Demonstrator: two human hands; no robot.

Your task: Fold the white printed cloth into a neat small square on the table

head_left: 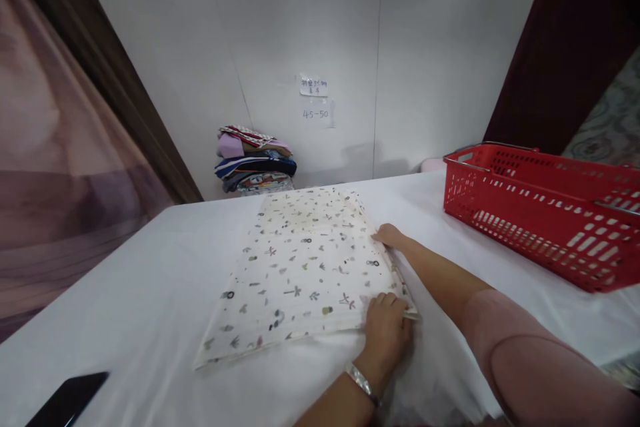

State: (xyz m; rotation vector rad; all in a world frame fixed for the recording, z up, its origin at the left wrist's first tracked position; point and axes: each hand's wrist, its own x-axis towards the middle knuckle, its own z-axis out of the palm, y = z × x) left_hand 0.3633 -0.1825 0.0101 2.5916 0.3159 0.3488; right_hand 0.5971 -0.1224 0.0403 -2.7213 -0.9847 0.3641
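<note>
A white cloth (295, 273) printed with small palms, rainbows and other motifs lies folded in layers on the white-covered table. My left hand (385, 327), with a silver bracelet at the wrist, has its fingers curled over the cloth's near right corner and grips it there. Farther up the same right side, my right hand (389, 236) is closed on the cloth's edge; its fingertips are partly hidden. Along that side between the two hands, the layered edges look slightly lifted and uneven.
A red plastic basket (520, 207) with metal handles stands on the right. A dark phone (70, 400) lies at the near left. Folded fabrics (257, 160) are stacked by the wall at the back, left of paper labels (317, 113). A curtain (65, 167) hangs at left.
</note>
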